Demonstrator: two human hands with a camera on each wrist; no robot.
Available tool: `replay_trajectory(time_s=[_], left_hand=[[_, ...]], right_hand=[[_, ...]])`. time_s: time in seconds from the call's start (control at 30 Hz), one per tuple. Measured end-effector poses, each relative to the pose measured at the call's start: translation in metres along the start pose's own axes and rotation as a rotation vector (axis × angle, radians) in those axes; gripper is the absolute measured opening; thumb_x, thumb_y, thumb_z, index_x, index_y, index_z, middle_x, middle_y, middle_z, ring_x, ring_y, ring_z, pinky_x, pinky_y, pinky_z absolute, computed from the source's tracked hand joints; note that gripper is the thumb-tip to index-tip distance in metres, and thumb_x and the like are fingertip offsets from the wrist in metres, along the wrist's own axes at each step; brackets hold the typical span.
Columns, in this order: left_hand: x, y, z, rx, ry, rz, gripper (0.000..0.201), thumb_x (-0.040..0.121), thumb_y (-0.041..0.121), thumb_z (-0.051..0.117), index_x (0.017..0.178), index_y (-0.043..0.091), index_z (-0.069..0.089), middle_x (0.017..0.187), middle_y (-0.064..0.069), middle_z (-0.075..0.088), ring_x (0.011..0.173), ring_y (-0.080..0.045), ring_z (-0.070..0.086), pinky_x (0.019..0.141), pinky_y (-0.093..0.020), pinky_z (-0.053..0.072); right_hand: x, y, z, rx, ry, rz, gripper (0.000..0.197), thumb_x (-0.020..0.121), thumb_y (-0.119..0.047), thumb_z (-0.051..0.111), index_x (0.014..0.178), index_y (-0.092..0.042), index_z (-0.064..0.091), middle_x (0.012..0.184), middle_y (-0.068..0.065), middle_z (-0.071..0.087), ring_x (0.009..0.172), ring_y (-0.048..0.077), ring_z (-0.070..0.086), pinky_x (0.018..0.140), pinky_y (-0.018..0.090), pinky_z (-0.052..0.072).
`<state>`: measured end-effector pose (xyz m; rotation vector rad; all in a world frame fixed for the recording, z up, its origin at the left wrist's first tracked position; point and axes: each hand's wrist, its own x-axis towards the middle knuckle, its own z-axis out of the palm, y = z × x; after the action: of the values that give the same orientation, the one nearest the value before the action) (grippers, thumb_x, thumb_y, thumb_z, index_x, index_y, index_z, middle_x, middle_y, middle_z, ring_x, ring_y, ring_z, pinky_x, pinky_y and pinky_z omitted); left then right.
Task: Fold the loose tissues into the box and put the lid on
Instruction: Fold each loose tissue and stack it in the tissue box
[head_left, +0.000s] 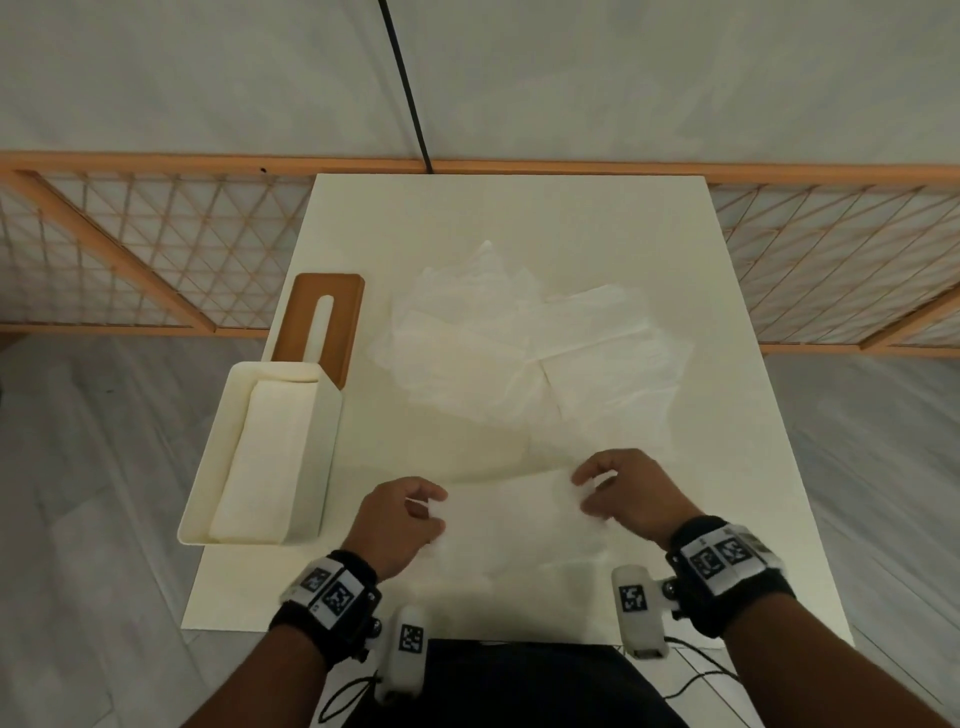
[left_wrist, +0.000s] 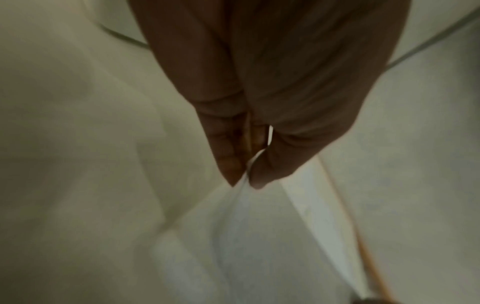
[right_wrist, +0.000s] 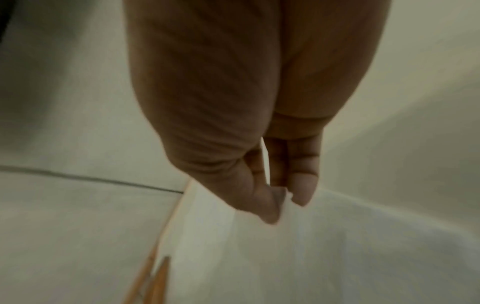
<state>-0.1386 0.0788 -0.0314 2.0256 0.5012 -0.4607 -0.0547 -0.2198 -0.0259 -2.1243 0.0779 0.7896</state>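
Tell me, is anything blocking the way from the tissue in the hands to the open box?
Nothing visible is. The tissue, pinched by the left hand and right hand, lies right of the open box; bare table lies between, and the brown lid rests behind the box.

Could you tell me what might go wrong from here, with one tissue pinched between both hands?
1. The left hand and right hand each pinch the tissue by a thin edge; pulling apart could tear it.
2. The pile of loose tissues lies just beyond; a sweeping fold could drag or scatter it.
3. The box overhangs the table's left edge, and the lid sits near that edge too; a nudge could tip either off.
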Motion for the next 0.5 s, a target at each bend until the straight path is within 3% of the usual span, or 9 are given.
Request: replay_trajectory(time_s=[0.07, 0.17, 0.37, 0.5], left_hand=[[0.003, -0.009, 0.013, 0.116, 0.003, 0.007, 0.025, 0.076, 0.008, 0.078, 0.091, 0.027, 0.071, 0.086, 0.006, 0.067, 0.073, -0.008, 0.065, 0.063, -0.007, 0.046], [0.008, -0.016, 0.025, 0.174, 0.042, 0.036, 0.025, 0.078, 0.007, 0.076, 0.095, 0.025, 0.070, 0.091, 0.008, 0.065, 0.080, -0.004, 0.062, 0.065, 0.001, 0.039], [0.016, -0.021, 0.031, 0.199, 0.101, 0.057, 0.023, 0.078, 0.007, 0.075, 0.096, 0.021, 0.071, 0.090, 0.010, 0.062, 0.080, -0.004, 0.061, 0.070, -0.002, 0.038], [0.022, -0.028, 0.035, 0.230, 0.097, 0.051, 0.021, 0.079, 0.011, 0.076, 0.092, 0.026, 0.069, 0.094, 0.009, 0.062, 0.079, 0.001, 0.058, 0.076, -0.008, 0.045]], right_hand=[[0.004, 0.015, 0.012, -0.177, 0.018, 0.009, 0.029, 0.071, 0.000, 0.076, 0.083, -0.026, 0.072, 0.086, -0.007, 0.068, 0.073, 0.007, 0.064, 0.059, 0.008, 0.045], [0.006, 0.025, 0.023, -0.260, 0.064, 0.000, 0.030, 0.074, -0.001, 0.072, 0.086, -0.028, 0.068, 0.095, -0.007, 0.064, 0.077, 0.001, 0.058, 0.058, 0.004, 0.041], [0.010, 0.027, 0.025, -0.279, 0.114, -0.022, 0.030, 0.073, -0.002, 0.072, 0.086, -0.029, 0.066, 0.100, -0.007, 0.063, 0.078, 0.000, 0.056, 0.061, 0.002, 0.038], [0.012, 0.030, 0.028, -0.320, 0.101, -0.016, 0.029, 0.074, 0.000, 0.071, 0.091, -0.024, 0.069, 0.102, -0.004, 0.058, 0.087, 0.013, 0.058, 0.073, 0.012, 0.039]])
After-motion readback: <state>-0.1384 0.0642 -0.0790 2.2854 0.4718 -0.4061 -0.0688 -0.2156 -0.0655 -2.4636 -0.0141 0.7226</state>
